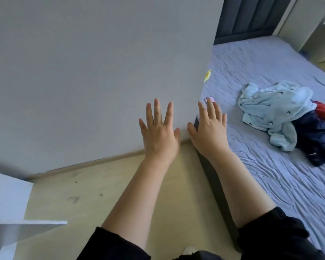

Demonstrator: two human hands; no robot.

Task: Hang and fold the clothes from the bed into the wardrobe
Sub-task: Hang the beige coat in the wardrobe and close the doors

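Now left grip (159, 133), right grip (209, 131) wide, empty; clothes pile (276, 111) on bed (270, 188), apart rightward

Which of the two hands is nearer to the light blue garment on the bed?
Right. The right hand is at the edge of the bed, left of the light blue garment and not touching it. The left hand is farther left, before the grey wall.

nothing readable is showing: no words, numbers or brands. the small dark marks on the crumpled pale blue fleece garment (274, 113) are looking like a pattern, not letters.
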